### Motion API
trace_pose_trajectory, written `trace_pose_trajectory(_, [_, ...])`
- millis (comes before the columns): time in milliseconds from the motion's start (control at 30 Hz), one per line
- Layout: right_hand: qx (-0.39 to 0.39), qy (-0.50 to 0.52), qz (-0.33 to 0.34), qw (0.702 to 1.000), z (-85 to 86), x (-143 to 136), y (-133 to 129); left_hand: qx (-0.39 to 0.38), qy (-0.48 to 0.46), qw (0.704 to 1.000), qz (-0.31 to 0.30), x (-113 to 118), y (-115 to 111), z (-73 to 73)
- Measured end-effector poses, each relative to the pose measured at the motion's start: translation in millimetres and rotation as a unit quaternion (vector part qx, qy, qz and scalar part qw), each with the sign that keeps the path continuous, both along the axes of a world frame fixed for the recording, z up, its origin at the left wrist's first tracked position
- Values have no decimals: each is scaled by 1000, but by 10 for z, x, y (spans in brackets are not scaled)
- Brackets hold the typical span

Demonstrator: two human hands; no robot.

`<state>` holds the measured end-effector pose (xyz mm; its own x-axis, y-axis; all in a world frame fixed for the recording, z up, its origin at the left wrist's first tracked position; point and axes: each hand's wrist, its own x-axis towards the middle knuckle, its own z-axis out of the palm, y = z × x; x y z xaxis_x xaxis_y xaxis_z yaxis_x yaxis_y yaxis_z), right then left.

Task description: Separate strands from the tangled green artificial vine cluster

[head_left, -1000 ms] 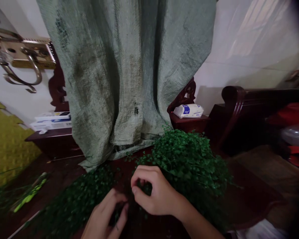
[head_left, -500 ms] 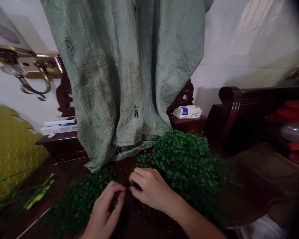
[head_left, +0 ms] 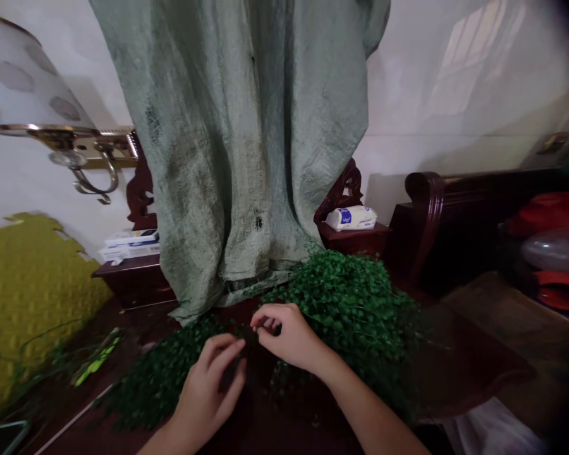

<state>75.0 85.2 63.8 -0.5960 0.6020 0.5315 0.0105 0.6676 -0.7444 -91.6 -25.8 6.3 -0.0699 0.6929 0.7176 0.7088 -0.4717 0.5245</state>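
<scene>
A large heap of leafy green herbs [head_left: 346, 297] rises on the dark red wooden surface, just beyond my right hand [head_left: 289, 335]. That hand is closed, thumb and fingertips pinched together. Whatever it may hold is too small to make out. To its left, my left hand [head_left: 213, 379] is partly curled, with a gap between thumb and fingers and nothing visible in it. A lower, darker pile of the same greens [head_left: 156, 379] lies beside my left hand. The two hands face each other, fingertips a short way apart.
A grey-green woven sack [head_left: 260, 158] hangs behind the greens. A tissue pack [head_left: 353, 218] and small boxes [head_left: 130, 245] sit on wooden ledges either side. At left are a wall lamp [head_left: 33, 82], a yellow foam mat [head_left: 33, 284] and a bright green-yellow object [head_left: 97, 360].
The view has shifted a little. My left hand has parted its thumb from its fingers, and the sprig by its thumb no longer shows. My right fingers have curled in more.
</scene>
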Motion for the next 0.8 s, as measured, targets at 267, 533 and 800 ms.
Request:
trace_pose_trajectory(267, [-85,84,2,993,-48,30,57,-91,-135,986,-27,240,388,270])
trace_pose_trajectory(533, [-125,157,-67,977,-398,214,-107,-97,-161,979,-75,437,441,253])
trace_pose_trajectory(800, [-97,120,-83,985,-427,210,-224,-107,-177,977,-54,497,355,134])
